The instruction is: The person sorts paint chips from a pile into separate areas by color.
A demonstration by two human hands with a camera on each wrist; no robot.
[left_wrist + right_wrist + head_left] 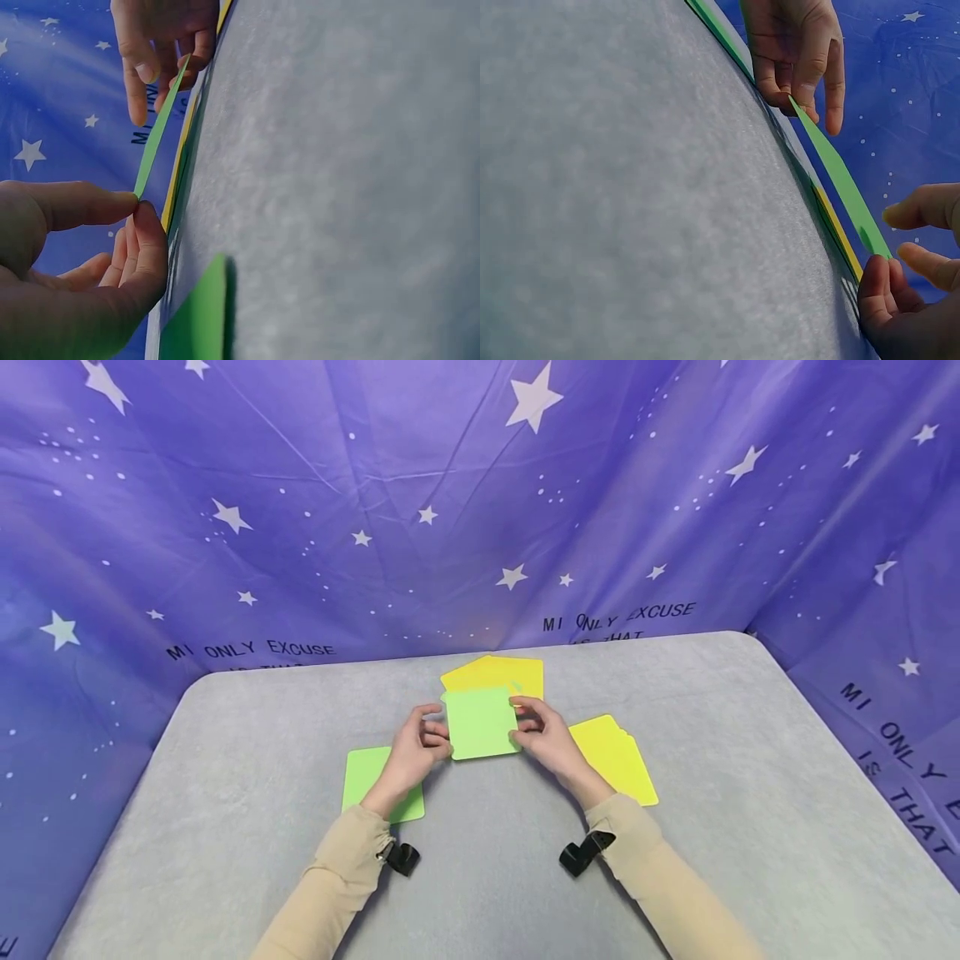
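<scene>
A square light-green card (482, 722) is held above the table between both hands. My left hand (416, 747) pinches its left edge between thumb and finger, which the left wrist view shows closely on the card's thin edge (161, 135). With its fingertips my right hand (551, 739) holds the opposite edge; in the right wrist view some fingers of that hand (922, 270) stand off the card. Just beyond lie overlapping yellow cards (498, 670), partly covered by the raised card, with bits of green showing at its far edge.
Under the left wrist lies a green card or stack (366, 777). Several fanned yellow cards (618, 760) lie beside the right forearm. The grey table (487, 877) ends at a purple star-printed curtain (420, 468). Black straps (403, 858) sit on both wrists.
</scene>
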